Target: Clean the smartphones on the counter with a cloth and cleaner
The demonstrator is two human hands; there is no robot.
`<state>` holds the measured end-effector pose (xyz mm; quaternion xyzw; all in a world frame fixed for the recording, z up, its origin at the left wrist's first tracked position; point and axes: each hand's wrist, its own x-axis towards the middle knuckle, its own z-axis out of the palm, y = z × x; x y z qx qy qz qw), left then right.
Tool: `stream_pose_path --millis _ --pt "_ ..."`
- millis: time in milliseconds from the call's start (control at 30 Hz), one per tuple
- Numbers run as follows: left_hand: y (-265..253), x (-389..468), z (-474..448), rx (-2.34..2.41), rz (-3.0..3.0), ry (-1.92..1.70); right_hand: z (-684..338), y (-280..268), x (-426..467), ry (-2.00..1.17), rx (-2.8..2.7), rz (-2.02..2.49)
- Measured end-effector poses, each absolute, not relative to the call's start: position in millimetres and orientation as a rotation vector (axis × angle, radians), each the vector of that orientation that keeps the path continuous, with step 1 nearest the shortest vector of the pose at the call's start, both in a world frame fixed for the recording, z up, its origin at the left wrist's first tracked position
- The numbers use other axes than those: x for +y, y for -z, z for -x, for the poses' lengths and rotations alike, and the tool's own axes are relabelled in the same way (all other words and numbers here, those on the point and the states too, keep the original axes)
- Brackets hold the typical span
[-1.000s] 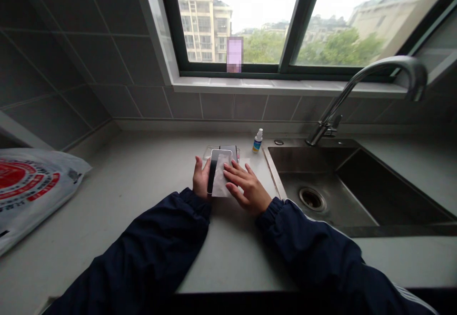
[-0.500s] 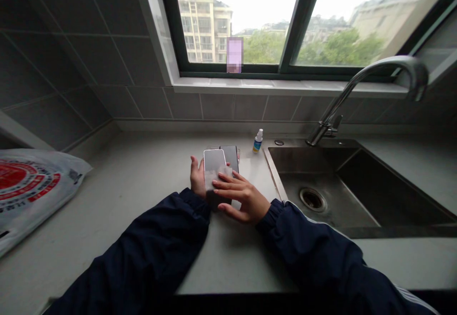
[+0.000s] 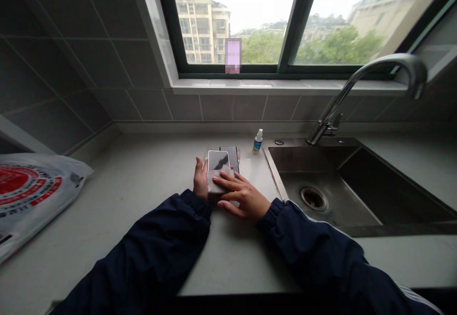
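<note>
In the head view, my left hand (image 3: 201,180) is closed around a smartphone (image 3: 218,160), its thumb along the left edge. The phone's glossy screen faces up and reflects the window. A thin pale wipe (image 3: 216,178) covers the lower part of that screen. My right hand (image 3: 246,197) lies over the wipe, pressing it against the phone with its fingers stretched. Behind the held phone, a second dark phone-like slab (image 3: 233,155) lies on the counter, with a clear case-like edge (image 3: 239,153) showing around it. The lower end of the held phone is hidden by the wipe and fingers.
A small white-capped bottle (image 3: 257,141) stands on the counter (image 3: 150,162) left of the steel sink (image 3: 280,177). The curved faucet (image 3: 323,124) rises behind the sink. At the far left lies a plastic bag (image 3: 43,186) with red print. A window sill (image 3: 285,86) runs along the back.
The phone and my left hand have shifted slightly right. The wipe now lies flatter over the lower screen under my right fingers, and a dark reflection shows on the glass.
</note>
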<state>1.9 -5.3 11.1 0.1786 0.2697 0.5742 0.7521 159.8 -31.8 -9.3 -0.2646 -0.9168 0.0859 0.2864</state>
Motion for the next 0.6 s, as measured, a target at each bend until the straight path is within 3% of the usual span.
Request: stream_pose_path --millis 600 --pt "-9.6 -3.0 2.2 0.575 -0.355 -1.218 -159.4 6.7 -37.2 -0.189 -2.39 0.774"
